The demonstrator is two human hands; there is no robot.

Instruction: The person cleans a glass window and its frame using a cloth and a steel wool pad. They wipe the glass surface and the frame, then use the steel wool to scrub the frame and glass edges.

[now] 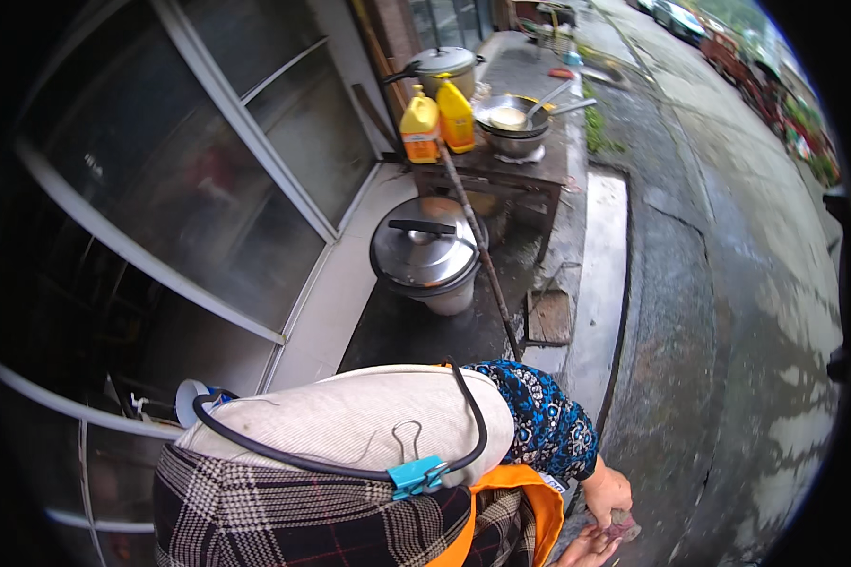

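Observation:
My left hand (607,490), below a blue floral sleeve (549,418), is low at the right. Its fingers grip a small crumpled grey and pinkish-red item (624,526), possibly a rag. My right hand (587,549) is just beneath, palm partly turned up, its fingers against or very near the same item; the frame's lower edge cuts it off. A pale cloth covers my upper arm, with a black cord and a blue binder clip (415,476) on it. Orange-edged checked fabric (312,510) fills the bottom of the view.
A lidded steel pot (425,248) stands on dark ground beside a leaning stick (482,248). Behind, a wooden table (496,170) holds yellow jugs (456,117), a pressure cooker (447,64) and a wok (514,117). A dustpan-like tray (548,317) lies near the kerb; framed glass doors (255,142) stand left.

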